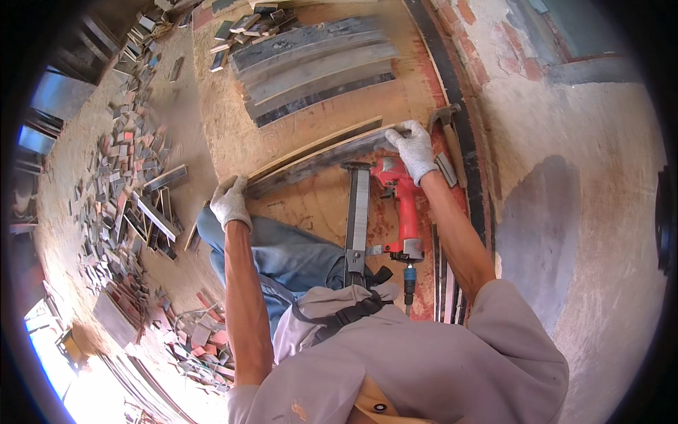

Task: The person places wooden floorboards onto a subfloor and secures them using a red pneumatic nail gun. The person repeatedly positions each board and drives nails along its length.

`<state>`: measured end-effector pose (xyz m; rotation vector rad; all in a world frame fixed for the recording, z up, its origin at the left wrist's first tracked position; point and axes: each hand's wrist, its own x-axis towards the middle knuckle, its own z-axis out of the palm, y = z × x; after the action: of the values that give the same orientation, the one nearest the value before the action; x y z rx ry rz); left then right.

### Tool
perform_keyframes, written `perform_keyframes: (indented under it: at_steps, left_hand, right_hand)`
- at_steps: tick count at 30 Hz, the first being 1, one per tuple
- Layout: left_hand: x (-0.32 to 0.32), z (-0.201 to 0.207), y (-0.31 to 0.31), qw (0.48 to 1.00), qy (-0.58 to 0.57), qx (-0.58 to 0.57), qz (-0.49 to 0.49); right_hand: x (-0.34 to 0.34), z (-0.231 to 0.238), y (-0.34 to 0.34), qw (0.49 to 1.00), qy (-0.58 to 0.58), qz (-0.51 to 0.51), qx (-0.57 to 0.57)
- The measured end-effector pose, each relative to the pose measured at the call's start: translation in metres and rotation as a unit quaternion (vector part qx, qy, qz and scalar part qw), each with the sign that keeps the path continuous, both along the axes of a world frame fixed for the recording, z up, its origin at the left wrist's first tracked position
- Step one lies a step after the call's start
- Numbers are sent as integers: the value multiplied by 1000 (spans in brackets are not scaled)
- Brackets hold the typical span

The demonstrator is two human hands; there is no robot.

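A long, narrow grey wooden board (pixel 321 161) spans between my two white-gloved hands. My left hand (pixel 230 201) is closed on its left end, above my bent knee. My right hand (pixel 412 147) grips the right end with bent fingers. Along the board's far side lies a thin, pale-edged wooden strip (pixel 311 146); whether the two touch, I cannot tell. Close to my right wrist rests a red nail gun (pixel 407 212) with a long silver magazine and a hose fitting at its handle. A claw hammer (pixel 452 141) lies just right of my right hand.
Several grey planks (pixel 318 67) lie side by side on the worktop (pixel 219 113) at the far side. Beyond them is a pile of short offcuts (pixel 251 32). Wood scraps (pixel 127 162) cover the floor at left. A plastered wall (pixel 586 141) rises at right.
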<state>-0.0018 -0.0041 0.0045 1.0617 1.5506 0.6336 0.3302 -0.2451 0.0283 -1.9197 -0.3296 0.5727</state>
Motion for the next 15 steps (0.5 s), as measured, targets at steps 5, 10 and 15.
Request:
perform_keyframes:
  at_steps: [5,10,15]
  left_hand:
    - [-2,-1,-12,998,-35,-34,40]
    - [0,4,-17,999,9,-8,38]
    - [0,5,-17,995,86,31,-37]
  right_hand:
    - [12,12,-10,980,185,-57,45]
    - [23,9,-11,977,206,-50,38]
    - [22,-10,1,972,211,-63,76]
